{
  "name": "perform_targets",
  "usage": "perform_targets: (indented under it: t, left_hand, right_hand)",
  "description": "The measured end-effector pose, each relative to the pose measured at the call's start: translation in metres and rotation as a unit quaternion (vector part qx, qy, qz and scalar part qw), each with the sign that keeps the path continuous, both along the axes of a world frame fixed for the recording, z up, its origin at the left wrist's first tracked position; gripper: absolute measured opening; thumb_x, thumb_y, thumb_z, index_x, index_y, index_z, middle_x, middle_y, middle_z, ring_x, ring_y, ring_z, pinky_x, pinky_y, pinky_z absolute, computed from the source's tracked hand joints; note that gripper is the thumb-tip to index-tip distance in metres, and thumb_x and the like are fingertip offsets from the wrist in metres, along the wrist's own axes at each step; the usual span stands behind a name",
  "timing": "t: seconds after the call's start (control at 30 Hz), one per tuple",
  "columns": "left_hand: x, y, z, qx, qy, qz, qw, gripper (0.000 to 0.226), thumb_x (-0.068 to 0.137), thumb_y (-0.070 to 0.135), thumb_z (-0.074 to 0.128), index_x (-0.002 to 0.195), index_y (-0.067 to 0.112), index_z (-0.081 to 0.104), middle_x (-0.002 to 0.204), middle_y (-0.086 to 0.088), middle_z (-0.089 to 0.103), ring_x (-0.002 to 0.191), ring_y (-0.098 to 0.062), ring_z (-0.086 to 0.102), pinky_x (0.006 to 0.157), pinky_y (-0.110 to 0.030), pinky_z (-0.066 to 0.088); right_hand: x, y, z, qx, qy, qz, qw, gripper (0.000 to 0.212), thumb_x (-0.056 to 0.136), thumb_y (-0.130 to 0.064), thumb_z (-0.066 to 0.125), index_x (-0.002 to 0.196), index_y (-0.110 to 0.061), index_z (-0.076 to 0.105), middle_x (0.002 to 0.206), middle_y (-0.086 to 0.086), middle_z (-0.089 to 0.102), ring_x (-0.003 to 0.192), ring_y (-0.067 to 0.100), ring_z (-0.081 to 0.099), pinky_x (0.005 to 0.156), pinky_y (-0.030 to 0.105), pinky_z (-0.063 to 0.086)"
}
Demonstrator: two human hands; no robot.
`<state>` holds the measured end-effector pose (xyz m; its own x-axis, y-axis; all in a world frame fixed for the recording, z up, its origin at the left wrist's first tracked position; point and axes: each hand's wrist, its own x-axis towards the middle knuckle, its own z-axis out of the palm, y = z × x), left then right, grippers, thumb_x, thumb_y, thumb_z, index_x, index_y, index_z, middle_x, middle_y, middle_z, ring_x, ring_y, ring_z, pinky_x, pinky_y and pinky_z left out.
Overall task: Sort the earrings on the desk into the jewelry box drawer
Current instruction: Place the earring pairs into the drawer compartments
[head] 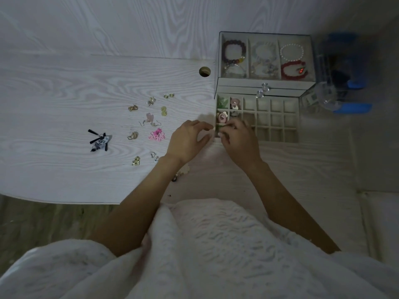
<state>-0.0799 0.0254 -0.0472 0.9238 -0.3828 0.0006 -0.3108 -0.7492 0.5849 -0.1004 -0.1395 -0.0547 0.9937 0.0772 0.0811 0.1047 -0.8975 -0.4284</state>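
Head camera, looking down at a pale wood-grain desk [64, 83] in dim light. A glass-topped jewelry box [265, 80] stands at the right, bracelets showing under its lid, and its drawer [269, 117] is pulled out toward the person, divided into many small square compartments. Only the leftmost compartments hold anything: green pieces, and pink and white earrings [222, 117]. The rest look empty. Both hands meet at the drawer's near left corner. The right hand [239, 139] is curled, fingertips pinched together over a small green piece [222, 125] at a near compartment; whether it grips the piece or has just set it down cannot be told. The left hand [185, 141] is half open beside the drawer's corner, fingers loosely bent, holding nothing that shows. About ten earrings remain scattered on the desk to the left, among them a bright pink pair [157, 134], several gold ones [164, 111] and a black tasselled pair [99, 141] farthest out. Sorting looks early: a few placed, most waiting.
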Motion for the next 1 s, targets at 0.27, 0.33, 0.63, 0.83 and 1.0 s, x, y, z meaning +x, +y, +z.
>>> perform_targets:
  t: [0.27,0.33,0.63,0.83,1.0]
  left_hand:
    - [-0.05,0.072,0.002,0.007,0.012,0.109,0.994,0.019,0.084,0.018,0.063,0.102,0.018,0.065,0.092,0.0,0.068,0.086,-0.021,0.058,0.069,-0.025,0.039]
    - [-0.066,0.083,-0.006,0.026,0.037,0.112,0.993,0.027,0.08,0.02,0.067,0.107,0.019,0.063,0.098,-0.001,0.067,0.089,-0.022,0.056,0.072,-0.029,0.044]
    - [-0.079,0.074,-0.023,0.116,0.02,0.058,0.991,0.046,0.073,0.023,0.072,0.116,0.016,0.061,0.099,-0.011,0.064,0.09,-0.034,0.053,0.08,-0.039,0.044]
    - [-0.065,0.063,-0.019,0.115,0.066,0.029,0.991,0.046,0.077,0.028,0.07,0.12,0.019,0.056,0.109,-0.008,0.061,0.098,-0.029,0.052,0.082,-0.035,0.041]
    - [-0.057,0.057,-0.02,0.115,0.077,0.012,0.99,0.044,0.076,0.031,0.07,0.116,0.019,0.057,0.115,-0.007,0.058,0.101,-0.028,0.053,0.083,-0.036,0.044]
  right_hand:
    - [-0.026,0.043,0.003,0.063,0.061,0.19,0.978,0.023,0.086,-0.01,0.059,0.108,-0.008,0.064,0.102,0.01,0.063,0.091,0.028,0.059,0.073,0.034,0.048]
    - [-0.031,0.057,-0.006,0.053,0.099,0.233,0.966,0.029,0.084,-0.014,0.062,0.112,-0.01,0.061,0.107,0.008,0.06,0.097,0.027,0.056,0.073,0.038,0.051]
    - [-0.035,0.073,-0.016,0.041,0.139,0.206,0.968,0.032,0.078,-0.017,0.069,0.107,-0.014,0.055,0.107,0.003,0.059,0.1,0.023,0.053,0.073,0.036,0.049]
    - [-0.037,0.051,-0.016,0.007,0.142,0.154,0.978,0.026,0.08,-0.016,0.061,0.105,-0.012,0.054,0.102,0.007,0.056,0.095,0.026,0.052,0.068,0.036,0.045]
    - [-0.041,0.032,-0.017,0.024,0.155,0.107,0.982,0.027,0.076,-0.01,0.06,0.102,-0.012,0.056,0.101,0.007,0.055,0.091,0.024,0.052,0.066,0.031,0.039]
